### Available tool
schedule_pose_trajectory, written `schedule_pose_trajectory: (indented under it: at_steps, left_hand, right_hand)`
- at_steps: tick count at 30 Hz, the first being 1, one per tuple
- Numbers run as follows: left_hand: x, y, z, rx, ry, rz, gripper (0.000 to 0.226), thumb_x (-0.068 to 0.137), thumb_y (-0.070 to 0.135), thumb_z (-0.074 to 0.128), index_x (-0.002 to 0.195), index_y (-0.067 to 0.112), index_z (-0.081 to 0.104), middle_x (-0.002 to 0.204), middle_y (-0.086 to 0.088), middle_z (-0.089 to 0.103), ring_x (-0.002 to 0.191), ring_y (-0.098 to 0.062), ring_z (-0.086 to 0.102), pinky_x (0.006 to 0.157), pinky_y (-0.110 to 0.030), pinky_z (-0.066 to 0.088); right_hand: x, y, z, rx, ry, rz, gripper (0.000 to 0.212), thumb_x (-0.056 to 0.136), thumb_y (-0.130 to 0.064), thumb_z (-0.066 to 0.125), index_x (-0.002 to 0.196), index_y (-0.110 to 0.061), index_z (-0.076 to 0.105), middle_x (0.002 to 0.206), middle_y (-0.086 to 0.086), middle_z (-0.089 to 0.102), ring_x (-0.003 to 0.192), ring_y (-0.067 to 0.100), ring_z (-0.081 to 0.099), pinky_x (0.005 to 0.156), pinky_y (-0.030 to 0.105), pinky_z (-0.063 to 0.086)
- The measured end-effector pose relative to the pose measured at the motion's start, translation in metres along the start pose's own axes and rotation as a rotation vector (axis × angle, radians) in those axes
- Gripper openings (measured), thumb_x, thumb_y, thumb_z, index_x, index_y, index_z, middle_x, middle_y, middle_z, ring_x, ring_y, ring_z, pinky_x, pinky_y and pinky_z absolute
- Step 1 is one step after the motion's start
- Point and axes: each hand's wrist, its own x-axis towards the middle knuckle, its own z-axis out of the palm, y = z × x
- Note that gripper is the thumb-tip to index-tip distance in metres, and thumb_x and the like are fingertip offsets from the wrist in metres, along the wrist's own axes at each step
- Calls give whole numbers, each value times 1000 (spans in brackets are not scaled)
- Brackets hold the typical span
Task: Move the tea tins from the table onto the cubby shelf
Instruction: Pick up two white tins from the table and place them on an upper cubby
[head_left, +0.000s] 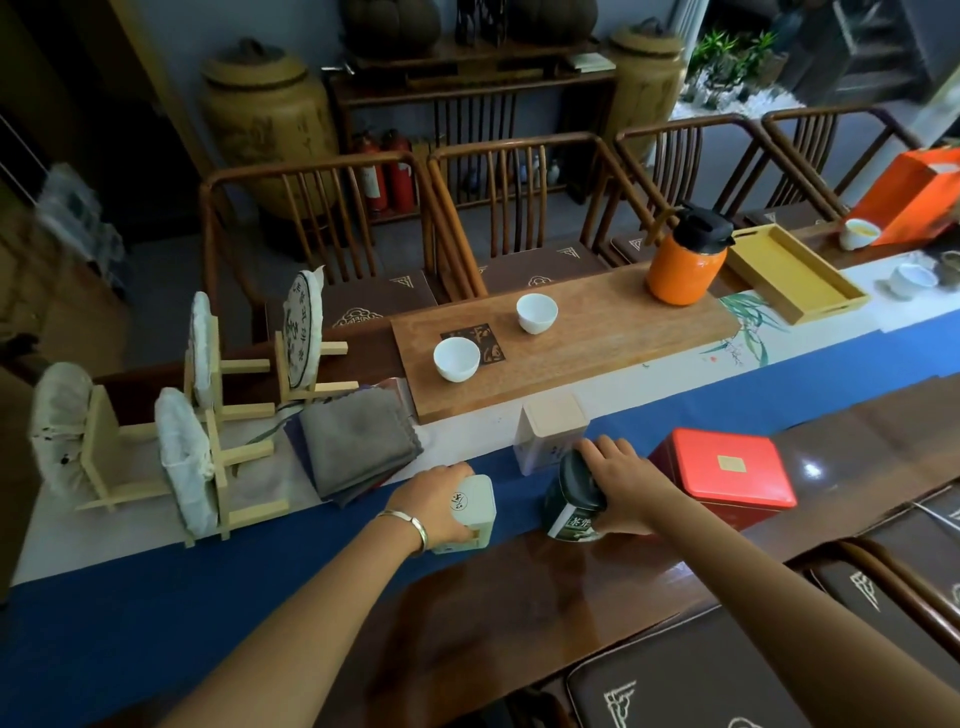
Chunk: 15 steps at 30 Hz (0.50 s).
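Several tea tins stand on the table near its front edge. My left hand (434, 506) grips a pale green square tin (475, 506) on the blue runner. My right hand (626, 483) wraps round a dark green round tin (571, 501) with a white label. Just behind those two stands a cream square tin (550, 434). A large red rectangular tin (727, 473) sits to the right of my right hand. No cubby shelf is in view.
A wooden tea tray (597, 338) holds two white cups (456, 359) (536, 313) and an orange flask (685, 260). Folded grey cloths (358, 441) and wrapped tea cakes on wooden stands (208, 415) lie at left. A yellow tray (795, 270) and chairs stand behind.
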Motion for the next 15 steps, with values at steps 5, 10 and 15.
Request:
schedule_pose_trajectory:
  at_steps: [5,10,15]
  left_hand:
    - [-5,-4,2,-17,-1,-6,66,62,39,76,119,32,44,115,2,57,102,-21,56,80,-38,52]
    - [-11,-8,5,2,12,-18,67,60,44,73,119,34,43,113,4,57,99,-19,56,73,-36,52]
    - [-21,-15,7,-78,7,-23,65,56,48,72,116,39,45,109,7,55,98,-17,55,76,-36,52]
  right_hand:
    - [-4,0,3,51,8,-1,98,66,-40,76,144,-19,19,127,3,41,113,22,39,91,38,48]
    - [-12,-1,12,122,26,-40,102,66,-43,77,146,-22,18,128,2,39,113,21,39,94,34,46]
    - [-17,-4,15,239,46,-50,104,64,-40,79,147,-30,17,122,-2,39,114,18,40,93,32,46]
